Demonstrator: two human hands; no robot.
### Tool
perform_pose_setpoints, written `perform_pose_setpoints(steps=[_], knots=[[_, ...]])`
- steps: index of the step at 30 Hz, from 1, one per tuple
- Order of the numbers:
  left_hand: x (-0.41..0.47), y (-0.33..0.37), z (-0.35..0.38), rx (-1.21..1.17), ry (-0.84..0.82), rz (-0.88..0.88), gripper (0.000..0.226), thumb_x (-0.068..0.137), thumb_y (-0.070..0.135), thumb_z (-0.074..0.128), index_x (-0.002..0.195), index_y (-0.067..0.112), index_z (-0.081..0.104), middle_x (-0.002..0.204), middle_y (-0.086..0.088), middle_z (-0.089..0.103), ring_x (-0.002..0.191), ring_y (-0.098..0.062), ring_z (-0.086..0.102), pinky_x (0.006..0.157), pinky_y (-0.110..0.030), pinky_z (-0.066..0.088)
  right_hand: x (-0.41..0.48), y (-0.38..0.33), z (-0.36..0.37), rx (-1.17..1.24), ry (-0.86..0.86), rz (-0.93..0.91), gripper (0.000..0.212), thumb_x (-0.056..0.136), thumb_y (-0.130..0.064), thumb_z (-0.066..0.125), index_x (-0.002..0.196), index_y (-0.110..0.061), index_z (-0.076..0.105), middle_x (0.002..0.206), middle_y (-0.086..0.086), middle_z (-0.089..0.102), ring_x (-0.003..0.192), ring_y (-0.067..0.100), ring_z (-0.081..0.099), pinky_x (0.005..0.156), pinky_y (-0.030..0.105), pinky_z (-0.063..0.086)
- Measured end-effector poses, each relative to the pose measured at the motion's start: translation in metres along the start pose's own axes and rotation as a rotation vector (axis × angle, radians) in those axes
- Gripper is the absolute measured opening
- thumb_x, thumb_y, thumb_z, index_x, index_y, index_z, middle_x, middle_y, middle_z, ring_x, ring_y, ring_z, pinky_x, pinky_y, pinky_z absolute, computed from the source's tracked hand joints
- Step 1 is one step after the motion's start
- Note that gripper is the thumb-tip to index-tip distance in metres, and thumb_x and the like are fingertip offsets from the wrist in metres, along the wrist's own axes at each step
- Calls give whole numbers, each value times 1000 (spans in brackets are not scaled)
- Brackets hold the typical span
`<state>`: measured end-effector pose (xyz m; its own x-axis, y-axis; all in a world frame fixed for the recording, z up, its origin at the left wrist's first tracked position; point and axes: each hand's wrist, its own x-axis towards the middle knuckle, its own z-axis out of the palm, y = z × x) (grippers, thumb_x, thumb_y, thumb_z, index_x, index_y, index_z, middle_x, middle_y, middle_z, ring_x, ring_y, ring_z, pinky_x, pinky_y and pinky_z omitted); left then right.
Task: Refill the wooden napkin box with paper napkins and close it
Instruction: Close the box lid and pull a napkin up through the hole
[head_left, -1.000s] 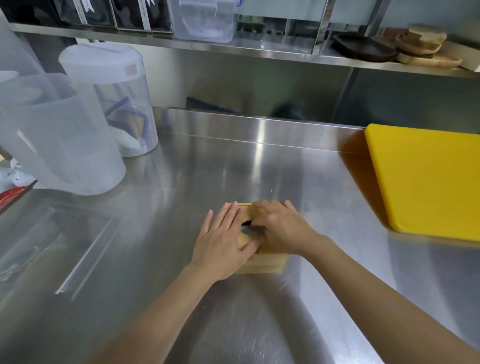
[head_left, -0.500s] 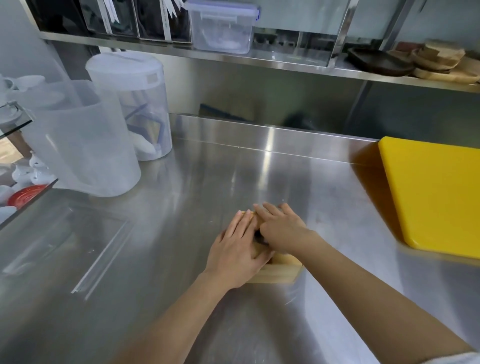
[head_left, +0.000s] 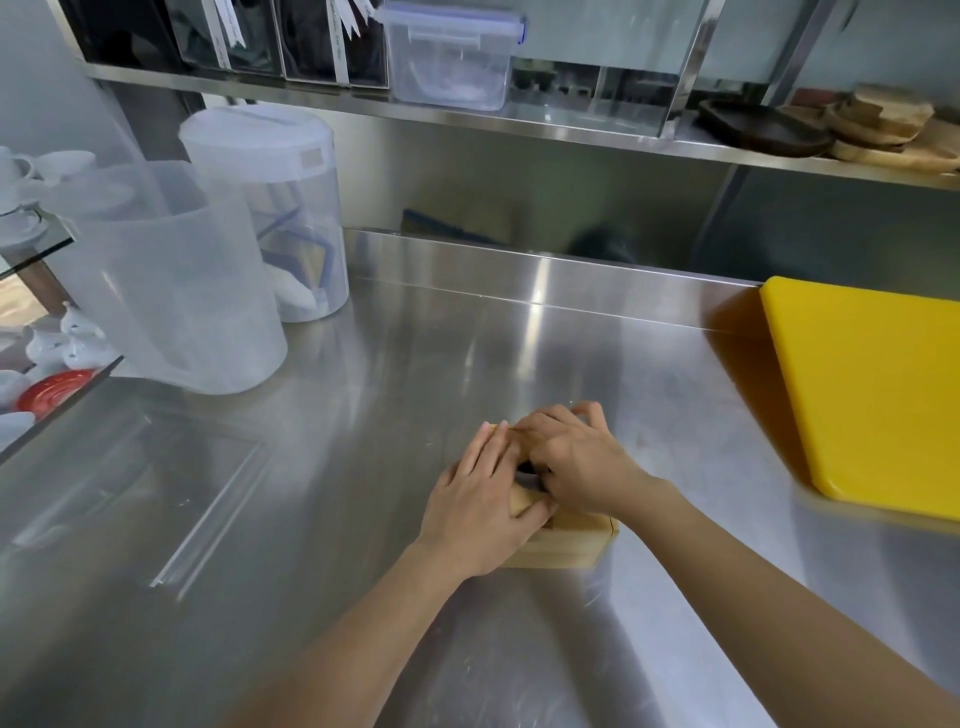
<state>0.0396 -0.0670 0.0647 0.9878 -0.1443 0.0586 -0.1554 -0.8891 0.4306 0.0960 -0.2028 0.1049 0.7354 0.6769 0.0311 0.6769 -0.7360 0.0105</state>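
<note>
A light wooden napkin box (head_left: 569, 545) sits on the steel counter, mostly covered by both hands. My left hand (head_left: 480, 506) lies flat on the box's left part, fingers together and stretched forward, thumb curled over its top. My right hand (head_left: 576, 460) rests on the right part, fingers bent over the far edge. A dark opening (head_left: 530, 470) shows between the two hands. No napkins are visible.
A yellow cutting board (head_left: 872, 389) lies at the right. Two translucent plastic containers (head_left: 171, 291) (head_left: 280, 208) stand at the back left. A shelf above carries a clear lidded box (head_left: 449, 54) and wooden plates (head_left: 883, 130). White crockery (head_left: 47, 343) sits at the far left.
The view tilted up and shifted slightly. Both hands stay on the box; my right hand's fingers have moved a little further over the far edge.
</note>
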Motion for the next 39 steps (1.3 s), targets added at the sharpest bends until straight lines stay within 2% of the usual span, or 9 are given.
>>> perform_pose_setpoints(steps=[5, 9, 15, 19, 21, 24, 29, 35, 39], knots=[[1, -3, 0, -10, -15, 29, 71, 83, 66, 34, 143, 35, 13, 157, 12, 3, 141, -3, -9, 111, -34, 17, -6, 7, -3, 129, -23, 41, 20, 84, -26, 49, 71, -13, 58, 104, 1, 59, 97, 21, 52, 92, 33, 22], [7, -9, -4, 18, -103, 86, 65, 83, 68, 32, 140, 38, 22, 158, 9, -1, 142, -6, -11, 115, -39, 8, -11, 5, -9, 218, -6, 61, 25, 85, -26, 54, 67, -15, 42, 69, -5, 45, 66, 18, 42, 76, 22, 23], [19, -5, -12, -184, -169, 79, 47, 81, 48, 57, 124, 31, 48, 154, 4, 18, 142, -14, 0, 111, -39, 6, -15, 11, -9, 264, -11, 68, 15, 82, -15, 51, 74, -17, 39, 65, -6, 48, 61, 20, 45, 74, 10, 25], [29, -1, -15, -265, -96, 98, 22, 80, 37, 64, 92, 19, 64, 134, 7, 47, 128, -15, 31, 96, -28, 18, -15, 11, -8, 336, -2, 76, 16, 85, -18, 54, 77, -24, 42, 65, -15, 45, 62, 4, 43, 77, 11, 26], [33, -1, -19, -300, -108, 100, 14, 80, 31, 66, 79, 17, 60, 126, 4, 54, 121, -16, 38, 92, -26, 22, -15, 12, -9, 393, -9, 93, 11, 86, -22, 56, 80, -26, 48, 73, -12, 52, 73, 9, 46, 77, 15, 25], [34, -8, -26, -340, -147, 91, 24, 81, 22, 65, 65, 21, 47, 123, 7, 55, 115, -12, 42, 88, -25, 29, -15, 17, -9, 307, -97, 116, 7, 86, -25, 55, 89, -20, 59, 75, -9, 49, 84, 11, 39, 72, 28, 16], [35, -13, -32, -378, -175, 105, 28, 80, 15, 62, 65, 27, 42, 118, 7, 55, 111, -8, 45, 86, -23, 33, -18, 23, -8, 383, -166, 167, 13, 84, -21, 57, 84, -8, 57, 85, -2, 47, 86, 12, 39, 78, 27, 23], [33, -8, -34, -450, -184, 96, 20, 69, 17, 56, 62, 29, 41, 99, 1, 63, 97, -17, 51, 85, -32, 40, -19, 20, -10, 556, -164, 222, 34, 82, -24, 64, 62, -26, 37, 71, -11, 39, 73, 2, 39, 69, 21, 25], [31, -10, -34, -489, -173, 84, 15, 72, 11, 57, 66, 22, 48, 81, 1, 63, 81, -20, 54, 77, -40, 46, -20, 20, -6, 677, -148, 272, 23, 80, -16, 64, 68, -15, 44, 74, -5, 42, 70, 7, 39, 72, 23, 26]])
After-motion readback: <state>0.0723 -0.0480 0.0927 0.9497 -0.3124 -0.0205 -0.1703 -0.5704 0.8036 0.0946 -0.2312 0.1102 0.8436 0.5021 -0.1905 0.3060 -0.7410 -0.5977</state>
